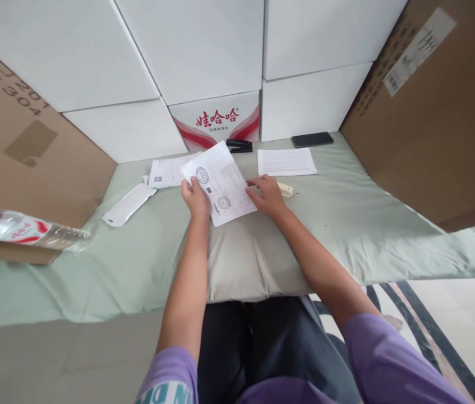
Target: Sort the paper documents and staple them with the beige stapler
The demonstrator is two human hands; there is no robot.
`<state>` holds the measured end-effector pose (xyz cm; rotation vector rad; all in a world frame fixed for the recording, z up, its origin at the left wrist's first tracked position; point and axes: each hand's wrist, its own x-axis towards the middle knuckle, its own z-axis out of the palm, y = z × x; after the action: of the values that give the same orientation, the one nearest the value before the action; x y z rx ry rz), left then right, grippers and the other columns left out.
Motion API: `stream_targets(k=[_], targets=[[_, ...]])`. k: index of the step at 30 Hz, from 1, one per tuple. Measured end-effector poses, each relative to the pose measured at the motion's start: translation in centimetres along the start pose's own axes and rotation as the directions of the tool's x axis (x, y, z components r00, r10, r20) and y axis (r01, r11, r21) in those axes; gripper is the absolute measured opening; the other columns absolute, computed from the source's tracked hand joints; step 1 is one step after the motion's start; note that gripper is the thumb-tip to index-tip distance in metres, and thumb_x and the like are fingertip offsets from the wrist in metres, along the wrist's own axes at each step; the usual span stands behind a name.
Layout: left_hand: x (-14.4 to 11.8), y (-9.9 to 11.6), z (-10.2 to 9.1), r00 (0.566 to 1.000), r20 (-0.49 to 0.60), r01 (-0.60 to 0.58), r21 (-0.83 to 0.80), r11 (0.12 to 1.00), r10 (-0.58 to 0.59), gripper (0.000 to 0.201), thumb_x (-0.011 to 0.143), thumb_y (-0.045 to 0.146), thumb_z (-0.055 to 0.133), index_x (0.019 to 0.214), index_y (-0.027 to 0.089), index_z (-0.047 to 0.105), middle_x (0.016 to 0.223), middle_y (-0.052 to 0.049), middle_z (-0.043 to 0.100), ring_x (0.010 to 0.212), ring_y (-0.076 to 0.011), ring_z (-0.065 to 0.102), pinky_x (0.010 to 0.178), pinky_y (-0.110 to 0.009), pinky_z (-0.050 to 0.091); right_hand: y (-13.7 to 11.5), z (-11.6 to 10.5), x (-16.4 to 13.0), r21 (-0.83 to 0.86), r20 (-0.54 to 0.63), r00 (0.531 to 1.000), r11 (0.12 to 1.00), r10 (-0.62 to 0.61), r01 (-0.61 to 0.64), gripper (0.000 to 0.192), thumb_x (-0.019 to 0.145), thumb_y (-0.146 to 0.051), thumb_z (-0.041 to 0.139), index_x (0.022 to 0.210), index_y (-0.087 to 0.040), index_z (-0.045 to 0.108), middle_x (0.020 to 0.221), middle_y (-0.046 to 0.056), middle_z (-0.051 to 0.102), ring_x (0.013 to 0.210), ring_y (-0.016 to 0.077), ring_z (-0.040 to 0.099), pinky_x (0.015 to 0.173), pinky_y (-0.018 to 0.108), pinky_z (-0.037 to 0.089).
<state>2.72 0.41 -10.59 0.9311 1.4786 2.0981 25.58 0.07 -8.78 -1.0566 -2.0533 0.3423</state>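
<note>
Two bare hands rest on a stamped paper sheet (220,182) that lies on a pale green cloth (346,224), over a soft grey cushion (249,264) in the middle. The left hand (196,197) pinches the sheet's left edge, with the thumb on top and the fingers curled under. The right hand (266,195) lies flat and open, its fingertips pressing the sheet's right edge. The sheet has two round stamps and small print, too tiny to read. Just right of the right hand, a small cream-colored object (286,189) peeks out; what it is cannot be told. Left of the sheet lies another printed paper (169,171), and further left a white flat packet (128,205), whose contents cannot be seen. Far behind the sheet sits a black stapler (239,146), and to its right a white page of lines (286,161) and a dark phone (312,139). At the far middle stands a white box (218,120) with red Chinese letters and red stripes, among plain white boxes (195,45). A brown carton (22,134) on the left reads "201" and "304". A brown carton (439,112) on the right carries a white label. A clear plastic water bottle (27,230) with a red label lies on its side at the near left.
</note>
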Motion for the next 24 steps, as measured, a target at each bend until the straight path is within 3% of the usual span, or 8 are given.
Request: stream_targets(k=[6, 12, 15, 18, 20, 21, 22, 24], targets=[[-0.6, -1.4, 0.9, 0.998, 0.055, -0.018, -0.063, 0.998, 0.021, 0.056, 0.082, 0.074, 0.059, 0.076, 0.024, 0.034, 0.071, 0.004, 0.047, 0.066, -0.0103, 0.049, 0.064, -0.022, 0.044, 1.2, 1.3, -0.4, 0.302, 0.185, 0.981, 0.946, 0.065, -0.120, 0.029, 0.092, -0.041, 0.050, 0.103, -0.020, 0.067, 0.069, -0.002, 0.058, 0.060, 0.0148, 0.046, 0.061, 0.029, 0.038], [-0.7, -0.9, 0.1, 0.995, 0.098, -0.024, 0.162, 0.987, 0.008, 0.050, 0.091, 0.072, 0.048, 0.085, 0.023, 0.043, 0.072, 0.002, 0.049, 0.062, -0.0120, 0.051, 0.063, -0.025, 0.045, 1.6, 1.6, -0.2, 0.303, 0.051, 0.987, 0.940, 0.150, -0.158, 0.023, 0.091, -0.042, 0.051, 0.090, -0.022, 0.062, 0.061, -0.005, 0.039, 0.059, 0.0145, 0.038, 0.060, 0.029, 0.036], [-2.0, 0.6, 0.1, 0.979, 0.115, -0.198, 0.402, 0.894, 0.166, 0.039, 0.100, 0.058, 0.040, 0.110, 0.021, 0.049, 0.104, -0.010, 0.061, 0.089, -0.0182, 0.062, 0.085, -0.033, 0.050, 1.4, 1.1, -0.1, 0.292, -0.044, 0.978, 0.938, 0.205, -0.184, 0.028, 0.093, -0.048, 0.050, 0.095, -0.022, 0.062, 0.062, -0.005, 0.037, 0.059, 0.0149, 0.038, 0.062, 0.030, 0.037], [-5.4, 2.6, 1.4, 0.916, 0.247, -0.401, 0.599, 0.693, 0.316, 0.039, 0.099, 0.044, 0.044, 0.125, 0.017, 0.049, 0.133, -0.021, 0.053, 0.130, -0.0294, 0.050, 0.109, -0.045, 0.039, 1.3, 0.2, 0.0, 0.305, -0.166, 0.951, 0.931, 0.261, -0.202, 0.033, 0.096, -0.051, 0.045, 0.098, -0.023, 0.062, 0.063, -0.005, 0.036, 0.059, 0.0148, 0.037, 0.062, 0.029, 0.037], [-9.2, 3.6, 2.7, 0.822, 0.511, -0.541, 0.563, 0.625, 0.251, 0.033, 0.099, 0.035, 0.042, 0.123, 0.017, 0.055, 0.131, -0.021, 0.057, 0.133, -0.0312, 0.048, 0.112, -0.049, 0.034, 1.3, -0.5, 0.1, 0.286, -0.251, 0.920, 0.931, 0.301, -0.226, 0.034, 0.098, -0.051, 0.043, 0.099, -0.022, 0.061, 0.064, -0.004, 0.037, 0.060, 0.0151, 0.039, 0.062, 0.029, 0.037], [-11.3, 4.0, 3.3, 0.729, 0.660, -0.609, 0.502, 0.614, 0.184, 0.029, 0.098, 0.031, 0.042, 0.119, 0.019, 0.059, 0.126, -0.020, 0.061, 0.130, -0.0307, 0.051, 0.111, -0.050, 0.034, 1.4, -0.7, 0.1, 0.268, -0.285, 0.904, 0.932, 0.319, -0.244, 0.034, 0.098, -0.051, 0.042, 0.098, -0.022, 0.060, 0.065, -0.004, 0.038, 0.061, 0.0153, 0.039, 0.063, 0.029, 0.038], [-13.5, 4.2, 3.8, 0.587, 0.802, -0.672, 0.407, 0.619, 0.110, 0.028, 0.098, 0.029, 0.041, 0.115, 0.023, 0.062, 0.122, -0.017, 0.064, 0.127, -0.0292, 0.054, 0.109, -0.050, 0.036, 1.6, -1.0, 0.2, 0.252, -0.315, 0.890, 0.933, 0.331, -0.257, 0.033, 0.098, -0.050, 0.042, 0.097, -0.022, 0.059, 0.066, -0.003, 0.038, 0.062, 0.0154, 0.040, 0.063, 0.029, 0.038], [-17.6, 4.5, 4.6, 0.178, 0.982, -0.746, 0.096, 0.659, 0.058, 0.026, 0.099, 0.028, 0.041, 0.108, 0.028, 0.065, 0.116, -0.011, 0.069, 0.119, -0.0244, 0.059, 0.105, -0.044, 0.040, 2.0, -1.5, 0.3, 0.241, -0.367, 0.869, 0.936, 0.332, -0.256, 0.031, 0.098, -0.049, 0.042, 0.094, -0.023, 0.057, 0.067, -0.003, 0.038, 0.063, 0.0153, 0.040, 0.064, 0.029, 0.038]])
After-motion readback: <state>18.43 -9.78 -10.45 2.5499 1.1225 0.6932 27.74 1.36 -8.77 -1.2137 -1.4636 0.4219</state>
